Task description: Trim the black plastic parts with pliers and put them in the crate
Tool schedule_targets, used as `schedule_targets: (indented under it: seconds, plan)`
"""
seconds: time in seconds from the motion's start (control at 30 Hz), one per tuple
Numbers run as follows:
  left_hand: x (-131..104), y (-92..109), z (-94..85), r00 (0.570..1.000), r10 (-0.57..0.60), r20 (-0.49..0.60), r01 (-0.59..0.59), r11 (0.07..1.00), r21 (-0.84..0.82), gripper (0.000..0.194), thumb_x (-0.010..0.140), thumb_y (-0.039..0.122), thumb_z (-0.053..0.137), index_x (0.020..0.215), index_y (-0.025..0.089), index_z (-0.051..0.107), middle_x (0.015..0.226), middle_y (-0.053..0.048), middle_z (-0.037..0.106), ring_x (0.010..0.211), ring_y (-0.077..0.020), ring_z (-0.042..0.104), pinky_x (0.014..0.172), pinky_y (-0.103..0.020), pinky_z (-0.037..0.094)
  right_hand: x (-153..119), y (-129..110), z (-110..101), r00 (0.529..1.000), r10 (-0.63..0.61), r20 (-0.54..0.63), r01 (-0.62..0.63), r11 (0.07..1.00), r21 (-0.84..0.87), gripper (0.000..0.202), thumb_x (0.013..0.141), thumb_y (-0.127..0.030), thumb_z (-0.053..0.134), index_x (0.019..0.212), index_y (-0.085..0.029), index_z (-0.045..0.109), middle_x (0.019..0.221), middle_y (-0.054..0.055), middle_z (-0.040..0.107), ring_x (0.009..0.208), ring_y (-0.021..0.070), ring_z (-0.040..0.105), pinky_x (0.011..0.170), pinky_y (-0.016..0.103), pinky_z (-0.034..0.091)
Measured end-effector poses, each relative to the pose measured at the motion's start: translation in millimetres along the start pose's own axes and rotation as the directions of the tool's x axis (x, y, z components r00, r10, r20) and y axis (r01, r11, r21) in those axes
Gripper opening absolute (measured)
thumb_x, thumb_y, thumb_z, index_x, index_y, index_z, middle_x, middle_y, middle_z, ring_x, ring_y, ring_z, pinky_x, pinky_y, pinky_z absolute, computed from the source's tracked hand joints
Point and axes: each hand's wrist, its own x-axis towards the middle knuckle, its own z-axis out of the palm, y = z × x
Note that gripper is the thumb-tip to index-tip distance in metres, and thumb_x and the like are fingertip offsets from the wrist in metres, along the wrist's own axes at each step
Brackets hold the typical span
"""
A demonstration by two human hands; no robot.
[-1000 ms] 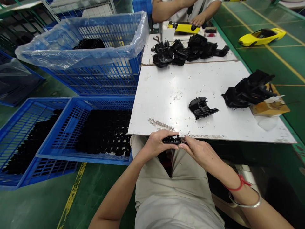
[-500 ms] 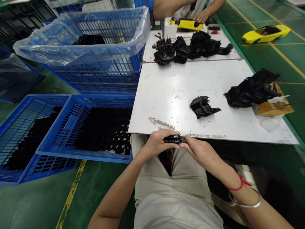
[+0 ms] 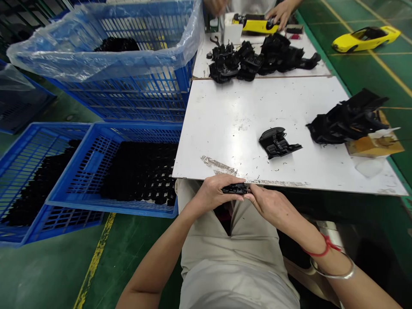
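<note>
At the table's front edge, above the lap, my left hand (image 3: pixel 210 193) is closed around a small black plastic part (image 3: pixel 232 189), thumb and fingers along its two long sides. My right hand (image 3: pixel 270 205) pinches a thin metal tool (image 3: pixel 247 190) whose tip meets the part's right end. Most of the tool is hidden in the fingers, so its exact kind does not show. Beyond the hands, a black moulded car interior piece (image 3: pixel 277 143) lies on the white table (image 3: pixel 219 116).
A stack of black moulded pieces (image 3: pixel 347 118) leans on a yellow box (image 3: pixel 375 143) at right. Blue crates (image 3: pixel 112 209) with black parts stand at left. Across the table are more black parts (image 3: pixel 251 60), a co-worker's hand (image 3: pixel 281 13) on a yellow toy car body (image 3: pixel 257 25), and another yellow car (image 3: pixel 367 39).
The view has shifted slightly. Both my hands keep their hold on the black part and the metal tool, nearly in place. The co-worker's other hand has moved and is blurred.
</note>
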Motion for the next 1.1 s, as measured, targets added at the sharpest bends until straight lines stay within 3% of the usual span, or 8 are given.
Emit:
schedule_targets:
  seconds: [0.57, 0.97, 1.1]
  plan:
    - [-0.4, -1.0, -0.2, 0.999, 0.019, 0.028, -0.019, 1.0, -0.012, 0.039, 0.075, 0.034, 0.072, 0.109, 0.017, 0.065, 0.101, -0.007, 0.072, 0.095, -0.0177, 0.067, 0.086, -0.029, 0.055, -1.0, 1.1, 2.6, 0.999, -0.004, 0.043, 0.003, 1.0, 0.021, 0.038, 0.101, -0.041, 0.019, 0.079, -0.019, 0.041, 0.054, -0.002, 0.049, 0.042, 0.0124, 0.045, 0.041, 0.025, 0.02]
    - [-1.5, -6.9, 1.5, 0.991, 0.132, 0.022, -0.132, 0.991, 0.007, 0.036, 0.079, 0.033, 0.069, 0.11, 0.016, 0.062, 0.1, -0.007, 0.072, 0.095, -0.0174, 0.067, 0.087, -0.03, 0.055, -2.1, 3.0, 6.8, 0.998, -0.002, 0.069, 0.003, 1.0, -0.014, 0.042, 0.101, -0.042, 0.019, 0.079, -0.017, 0.045, 0.052, -0.001, 0.05, 0.042, 0.012, 0.046, 0.043, 0.025, 0.018]
    - [-2.1, -7.7, 2.1, 0.985, 0.175, 0.006, -0.175, 0.984, 0.041, 0.035, 0.078, 0.032, 0.069, 0.108, 0.015, 0.062, 0.097, -0.007, 0.072, 0.093, -0.0171, 0.068, 0.085, -0.029, 0.057, -2.9, 1.5, 8.3, 1.0, -0.024, 0.018, 0.025, 0.997, -0.073, 0.042, 0.102, -0.04, 0.019, 0.076, -0.018, 0.044, 0.051, -0.002, 0.049, 0.04, 0.011, 0.043, 0.042, 0.024, 0.018]
